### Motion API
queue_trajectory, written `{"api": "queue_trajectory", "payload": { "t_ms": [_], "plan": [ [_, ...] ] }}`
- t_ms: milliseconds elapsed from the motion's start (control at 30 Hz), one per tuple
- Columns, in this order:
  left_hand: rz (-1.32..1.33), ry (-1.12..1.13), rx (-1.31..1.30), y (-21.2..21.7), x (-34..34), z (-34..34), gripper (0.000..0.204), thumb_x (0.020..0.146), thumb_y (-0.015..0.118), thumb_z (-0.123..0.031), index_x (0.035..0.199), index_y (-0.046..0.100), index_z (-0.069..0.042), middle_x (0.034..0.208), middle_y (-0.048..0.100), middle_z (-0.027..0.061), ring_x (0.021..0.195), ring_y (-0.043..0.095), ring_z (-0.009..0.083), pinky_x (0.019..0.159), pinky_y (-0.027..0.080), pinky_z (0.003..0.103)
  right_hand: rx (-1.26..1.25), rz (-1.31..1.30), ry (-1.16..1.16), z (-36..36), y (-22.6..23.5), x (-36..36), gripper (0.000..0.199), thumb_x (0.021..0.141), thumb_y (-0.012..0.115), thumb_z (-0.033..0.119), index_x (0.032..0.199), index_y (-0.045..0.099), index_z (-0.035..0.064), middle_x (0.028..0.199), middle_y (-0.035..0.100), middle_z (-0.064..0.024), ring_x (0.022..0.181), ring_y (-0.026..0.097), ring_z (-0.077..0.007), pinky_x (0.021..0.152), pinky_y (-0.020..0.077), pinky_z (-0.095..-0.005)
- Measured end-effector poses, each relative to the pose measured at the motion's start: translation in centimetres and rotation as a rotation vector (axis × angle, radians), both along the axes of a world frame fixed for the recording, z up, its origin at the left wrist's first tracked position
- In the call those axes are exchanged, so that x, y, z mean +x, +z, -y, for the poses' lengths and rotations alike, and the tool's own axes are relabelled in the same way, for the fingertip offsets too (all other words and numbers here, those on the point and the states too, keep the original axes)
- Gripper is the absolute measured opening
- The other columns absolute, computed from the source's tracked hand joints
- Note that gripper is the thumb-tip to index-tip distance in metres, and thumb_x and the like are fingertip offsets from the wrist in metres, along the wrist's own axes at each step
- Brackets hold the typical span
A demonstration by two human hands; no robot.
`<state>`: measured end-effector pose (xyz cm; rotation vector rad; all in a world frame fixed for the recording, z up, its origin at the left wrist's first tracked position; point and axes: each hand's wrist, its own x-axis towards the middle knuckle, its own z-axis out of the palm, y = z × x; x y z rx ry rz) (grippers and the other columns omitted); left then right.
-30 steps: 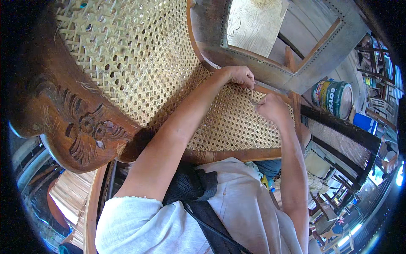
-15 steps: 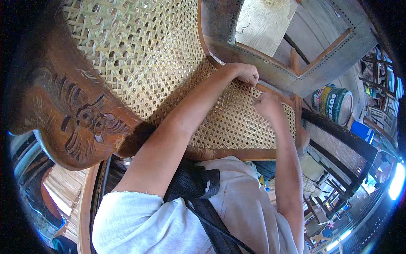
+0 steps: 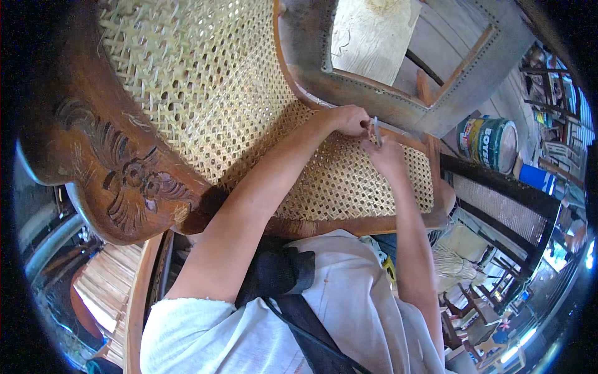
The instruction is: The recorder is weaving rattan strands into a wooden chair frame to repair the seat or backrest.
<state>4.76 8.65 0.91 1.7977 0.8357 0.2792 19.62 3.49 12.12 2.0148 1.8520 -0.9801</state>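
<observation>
A chair's woven cane panel (image 3: 349,184), pale and full of small holes, spreads under my forearms inside a brown wooden frame (image 3: 317,229). At its far edge my left hand (image 3: 352,119) is closed, fingers pinched; what they hold is too small to make out. Just right of it and a little nearer, my right hand (image 3: 387,157) is closed round a thin grey tool (image 3: 376,132), whose narrow end sticks up past the fingers. The tool's exact kind is unclear. Both hands are close together but apart.
Carved flowers mark the chair's wooden crest (image 3: 140,177) on the left. Beyond my hands stands a dark wooden frame (image 3: 458,112) with a rectangular opening and a row of small holes. To the right are a green paint can (image 3: 495,144), a blue container (image 3: 536,179) and another cane-panelled piece (image 3: 498,201).
My right hand has shifted slightly left, and the thin grey tool now shows in it. My left hand has turned and moved a little left and nearer. The whole view has shifted slightly.
</observation>
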Motion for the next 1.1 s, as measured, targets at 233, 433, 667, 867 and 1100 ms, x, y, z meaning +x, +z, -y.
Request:
{"api": "queue_trajectory", "payload": {
  "t_ms": [233,433,667,867,1100],
  "plan": [
    [-0.141,0.052,0.119,1.6,0.0,0.8,0.019,0.076,0.067,-0.015,0.093,0.072,-0.01,0.09,0.07,0.0144,0.081,0.068,0.0261,0.075,0.053,0.038,0.062,-0.018,-0.071,0.2,-0.5,-0.1,0.029,0.08,0.062,0.016,0.101,0.056,-0.0016,0.095,0.065,-0.0264,0.094,0.064,-0.0406,0.082,0.0494,-0.0472],
    [-0.059,0.078,-0.003,3.1,-0.8,1.3,0.024,0.073,0.069,-0.017,0.096,0.074,-0.013,0.091,0.071,0.0126,0.081,0.069,0.0227,0.078,0.054,0.035,-0.103,-0.22,-0.258,3.3,2.9,5.7,0.015,0.078,0.06,0.008,0.091,0.055,0.0023,0.076,0.06,-0.0133,0.07,0.06,-0.0226,0.064,0.0468,-0.0365],
    [-0.121,0.006,0.014,3.7,-0.7,0.7,0.023,0.072,0.067,-0.018,0.094,0.075,-0.015,0.092,0.072,0.0095,0.081,0.068,0.0225,0.077,0.054,0.033,-0.046,-0.421,-0.34,4.2,3.4,8.0,0.012,0.075,0.058,0.003,0.086,0.052,0.0025,0.072,0.053,-0.0044,0.065,0.051,-0.0142,0.058,0.0419,-0.0301],
    [-0.138,-0.068,0.118,4.4,-1.4,1.4,0.026,0.073,0.064,-0.014,0.095,0.075,-0.018,0.095,0.071,0.0099,0.083,0.066,0.0252,0.078,0.053,0.035,0.113,-0.352,-0.254,3.7,2.2,9.0,0.012,0.076,0.058,0.003,0.086,0.051,0.0027,0.072,0.053,-0.0059,0.066,0.051,-0.0134,0.057,0.0405,-0.0307],
    [-0.072,-0.012,0.247,3.1,-1.2,2.6,0.026,0.073,0.064,-0.006,0.095,0.074,-0.013,0.091,0.066,0.0123,0.086,0.064,0.0291,0.079,0.052,0.039,-0.208,-0.576,-0.519,3.4,4.4,8.3,0.011,0.076,0.057,0.002,0.085,0.051,0.0025,0.067,0.049,-0.0033,0.058,0.047,-0.0127,0.052,0.0385,-0.0308]
  ]
}}
